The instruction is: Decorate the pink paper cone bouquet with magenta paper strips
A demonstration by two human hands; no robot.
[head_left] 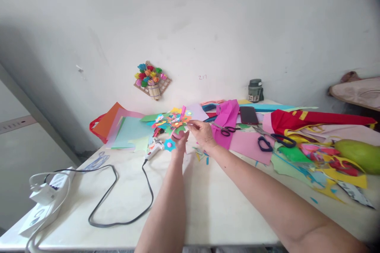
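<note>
A bunch of colourful paper flowers [175,120], in yellow, orange, blue, green and pink, stands above the middle of the table. My left hand [179,142] is wrapped round its lower part, where something pink shows between the fingers. A blue paper flower with a pink centre [170,145] hangs at the left of that hand. My right hand [202,132] is at the right side of the bunch, thumb and fingertips pinched together at its edge. What the pinch holds is too small to make out. Just left of my left hand lies a white glue gun [154,149].
Coloured paper sheets [127,130] lie at the back left. Scissors [227,129], a phone [248,115], more scissors [276,139] and paper scraps [326,174] spread rightward, near a green fruit [360,154]. A black cord [103,197] runs to a power strip [49,209]. A jar [255,90] stands behind.
</note>
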